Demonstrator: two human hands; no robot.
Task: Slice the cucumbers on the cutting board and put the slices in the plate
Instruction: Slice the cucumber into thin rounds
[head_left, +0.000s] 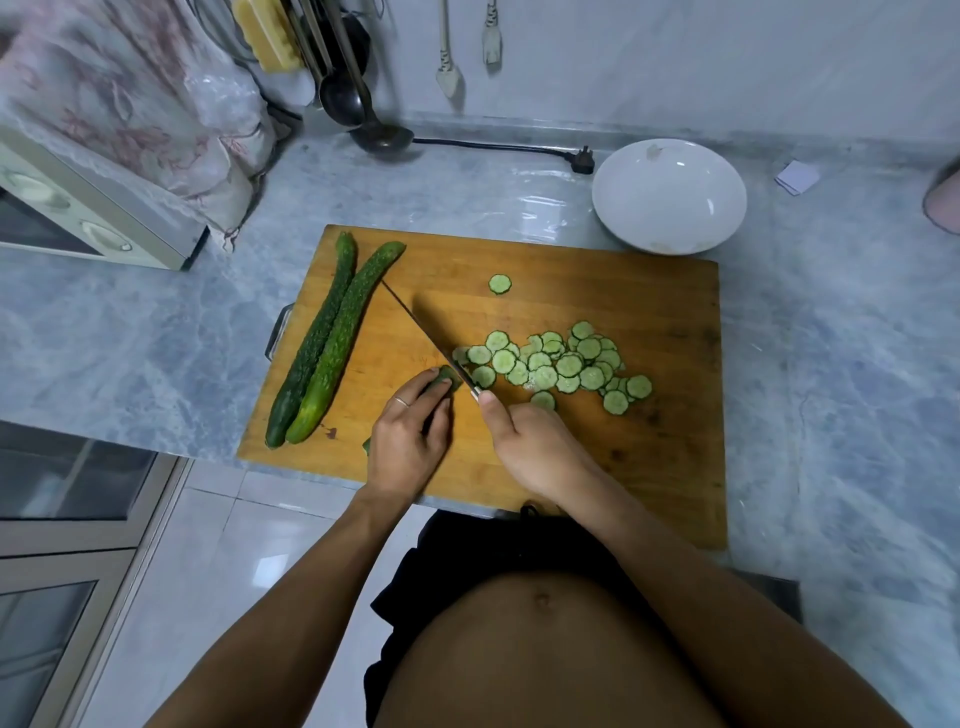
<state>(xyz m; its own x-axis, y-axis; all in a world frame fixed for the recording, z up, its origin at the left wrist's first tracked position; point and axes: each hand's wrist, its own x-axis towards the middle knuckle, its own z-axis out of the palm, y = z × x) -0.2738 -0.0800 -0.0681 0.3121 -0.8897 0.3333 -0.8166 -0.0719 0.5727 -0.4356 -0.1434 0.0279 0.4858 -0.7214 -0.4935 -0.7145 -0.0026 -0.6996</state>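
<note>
On a grey marble counter lies a wooden cutting board (597, 467). The left hand (410, 441) curls its fingers over a short cucumber stub (445, 378); the right hand (530, 447) grips the knife (426, 338), blade running far-left, touching the stub's right end. Slices (561, 364) pile rightward; two whole cucumbers (327, 343) lie left; the plate (669, 196), holding no slices, sits far-right.

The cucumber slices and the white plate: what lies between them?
Only bare cutting board and a strip of countertop separate the slice pile from the plate, per the head view.
</note>
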